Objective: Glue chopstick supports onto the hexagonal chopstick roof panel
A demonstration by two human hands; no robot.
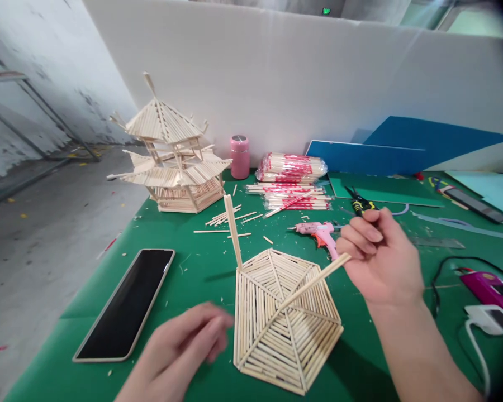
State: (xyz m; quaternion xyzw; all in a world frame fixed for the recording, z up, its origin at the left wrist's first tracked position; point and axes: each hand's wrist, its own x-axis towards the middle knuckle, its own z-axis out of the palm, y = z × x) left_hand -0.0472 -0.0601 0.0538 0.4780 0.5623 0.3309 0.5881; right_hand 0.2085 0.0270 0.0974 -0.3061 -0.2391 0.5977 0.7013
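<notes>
A hexagonal panel of thin wooden sticks (263, 335) lies flat on the green table. One short post of paired sticks (232, 231) stands upright at its far left corner. My right hand (381, 262) is raised over the panel's right side, fingers curled in. Paired wooden sticks (318, 282) slant from beside its little finger down over the panel's middle; the grip is partly hidden. My left hand (184, 346) hovers at the panel's left edge, slightly blurred, thumb and fingers drawn together with nothing visible in them. A pink glue gun (324, 231) lies behind my right hand.
A stick pavilion model (171, 167) stands back left, beside a pink flask (240, 157). Bagged sticks (291, 167) and loose sticks (224, 216) lie behind the panel. A phone (126, 307) lies left. Pliers (358, 202) and a magenta power strip (486, 293) are right.
</notes>
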